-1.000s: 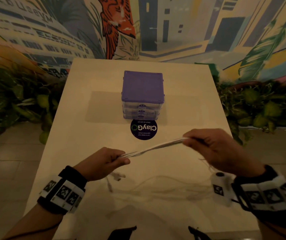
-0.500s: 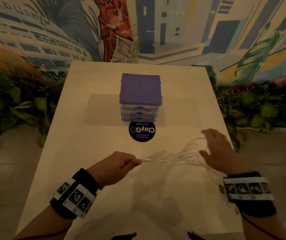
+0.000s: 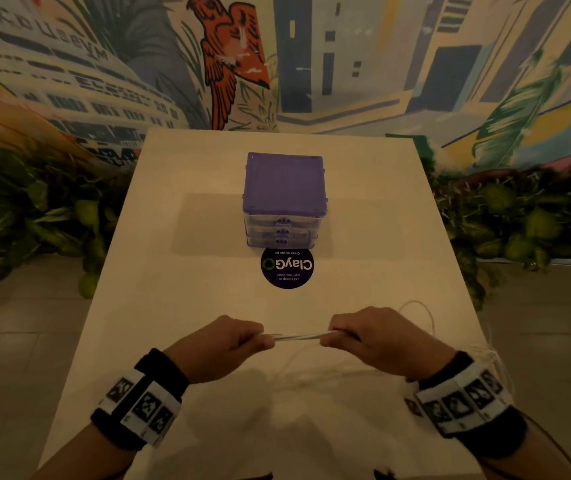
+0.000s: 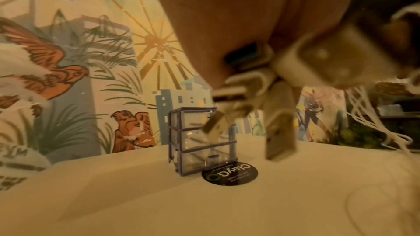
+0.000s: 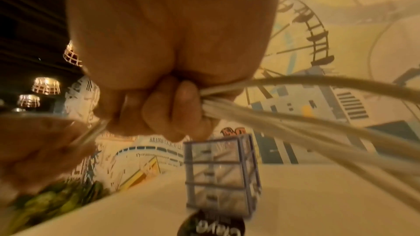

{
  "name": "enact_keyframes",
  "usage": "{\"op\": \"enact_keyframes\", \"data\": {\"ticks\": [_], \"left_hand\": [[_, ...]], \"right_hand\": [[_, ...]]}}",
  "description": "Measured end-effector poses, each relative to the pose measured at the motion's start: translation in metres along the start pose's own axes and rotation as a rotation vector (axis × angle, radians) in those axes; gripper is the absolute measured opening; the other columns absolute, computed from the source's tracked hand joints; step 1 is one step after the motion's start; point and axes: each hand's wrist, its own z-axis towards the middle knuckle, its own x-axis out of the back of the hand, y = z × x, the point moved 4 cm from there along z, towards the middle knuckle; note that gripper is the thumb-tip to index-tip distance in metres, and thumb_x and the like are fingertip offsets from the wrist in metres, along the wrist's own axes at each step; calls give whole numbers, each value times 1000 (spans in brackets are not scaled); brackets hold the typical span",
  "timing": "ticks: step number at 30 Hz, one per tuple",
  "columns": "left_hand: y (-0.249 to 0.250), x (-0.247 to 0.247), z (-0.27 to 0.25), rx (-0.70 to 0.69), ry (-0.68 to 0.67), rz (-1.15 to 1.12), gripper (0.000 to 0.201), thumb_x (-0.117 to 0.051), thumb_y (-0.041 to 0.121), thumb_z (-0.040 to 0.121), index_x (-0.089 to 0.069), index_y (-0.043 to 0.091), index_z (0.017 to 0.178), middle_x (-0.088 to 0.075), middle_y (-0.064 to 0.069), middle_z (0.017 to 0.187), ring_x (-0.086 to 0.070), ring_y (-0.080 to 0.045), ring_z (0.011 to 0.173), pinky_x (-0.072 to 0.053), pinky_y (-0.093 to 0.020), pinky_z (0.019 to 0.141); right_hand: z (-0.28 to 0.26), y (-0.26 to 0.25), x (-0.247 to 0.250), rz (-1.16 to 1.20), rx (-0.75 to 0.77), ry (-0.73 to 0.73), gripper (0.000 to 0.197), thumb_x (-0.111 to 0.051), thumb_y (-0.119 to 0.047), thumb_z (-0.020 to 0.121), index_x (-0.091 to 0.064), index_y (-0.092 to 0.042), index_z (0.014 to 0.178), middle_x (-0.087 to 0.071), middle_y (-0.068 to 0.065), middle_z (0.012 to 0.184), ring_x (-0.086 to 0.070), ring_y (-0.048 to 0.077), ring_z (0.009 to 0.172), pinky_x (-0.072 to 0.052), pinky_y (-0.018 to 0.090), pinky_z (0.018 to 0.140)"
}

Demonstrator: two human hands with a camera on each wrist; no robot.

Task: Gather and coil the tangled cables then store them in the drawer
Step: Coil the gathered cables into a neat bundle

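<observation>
A bundle of white cables (image 3: pixel 298 337) stretches short and taut between my two hands above the near part of the table. My left hand (image 3: pixel 232 344) grips one end, where several USB plugs (image 4: pixel 279 132) hang below its fingers. My right hand (image 3: pixel 356 336) is curled round the bundle, and the cables (image 5: pixel 295 123) trail off to its right in loops (image 3: pixel 419 313) over the table's right edge. The purple drawer unit (image 3: pixel 284 199), three clear drawers all closed, stands at the table's middle beyond both hands.
A round dark ClayGo sticker (image 3: pixel 287 267) lies on the cream table (image 3: pixel 180 271) just before the drawer unit. Green plants (image 3: pixel 35 216) flank both sides of the table, and a painted mural wall (image 3: pixel 346 64) rises behind it.
My right hand, which had let the cables go and hovered with spread fingers half a second ago, has closed on the bundle again close to my left hand. The span between the hands has shortened.
</observation>
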Motion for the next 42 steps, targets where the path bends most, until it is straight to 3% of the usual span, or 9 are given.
{"op": "enact_keyframes", "data": {"ticks": [5, 11, 17, 21, 25, 30, 35, 39, 42], "left_hand": [[3, -10, 10, -14, -33, 94, 55, -43, 74, 81, -46, 19, 74, -50, 4, 60, -46, -14, 54, -36, -26, 54], [5, -6, 24, 106, 72, 130, 36, -45, 49, 95, -53, 18, 79, -56, 5, 65, -50, -17, 57, -37, -29, 54], [12, -12, 24, 110, -49, 57, 43, -37, 35, 102, -48, 15, 65, -47, 4, 55, -38, -10, 47, -31, -21, 51], [20, -16, 22, 102, -107, -126, 34, -39, 16, 98, -43, 22, 66, -47, 1, 61, -37, -9, 48, -34, -29, 53], [48, -27, 21, 176, -254, -392, 31, -37, 35, 101, -53, 16, 83, -42, -3, 66, -39, -12, 42, -39, -27, 41], [89, -30, 11, 87, -445, -750, 42, -42, 43, 99, -57, 6, 86, -35, -15, 62, -30, -17, 40, -30, -24, 39], [77, 14, 11, -48, 7, -1427, 46, -57, 50, 88, -49, 13, 63, -40, -4, 51, -28, -9, 28, -30, -14, 31], [48, 27, 21, 145, 398, -1308, 53, -35, 49, 97, -59, 6, 78, -59, -12, 65, -27, -11, 34, -41, -24, 36], [42, 20, 29, 188, 461, -1236, 59, -28, 46, 99, -64, -1, 97, -74, -17, 94, -44, -16, 38, -58, -44, 65]], "right_hand": [[-9, -18, 43, -48, 56, -6, 30, -38, -48, 98, -57, -26, 92, -53, -13, 70, -46, 9, 64, -40, 29, 60], [-9, -31, 62, -293, 4, 6, 34, -31, -49, 99, -54, -30, 114, -65, -7, 101, -60, 15, 93, -48, 32, 73], [-12, -46, 78, -263, 9, 3, 32, -32, -48, 99, -56, -28, 106, -64, -5, 91, -55, 15, 80, -47, 35, 69], [-14, -78, 88, -217, 163, -57, 33, -34, -46, 99, -58, -23, 97, -62, -4, 87, -56, 18, 81, -47, 36, 70], [-2, -99, 108, -158, 383, 148, 33, -41, -42, 94, -66, -21, 89, -67, -7, 78, -60, 13, 69, -49, 32, 56], [38, -37, 110, 232, 202, 420, 18, -54, -34, 94, -70, -28, 89, -56, -25, 63, -51, -1, 59, -43, 23, 55], [36, 6, 65, 543, -9, 605, 23, -54, -15, 96, -67, -29, 83, -52, -10, 56, -44, 4, 53, -38, 23, 52], [25, -7, 28, 540, -111, 580, 6, -60, -23, 93, -62, -19, 95, -61, -6, 62, -48, 3, 49, -37, 14, 49], [20, -22, 7, 354, -95, 544, 25, -60, -24, 93, -57, -17, 117, -62, -7, 81, -49, -1, 64, -34, 9, 60]]}}
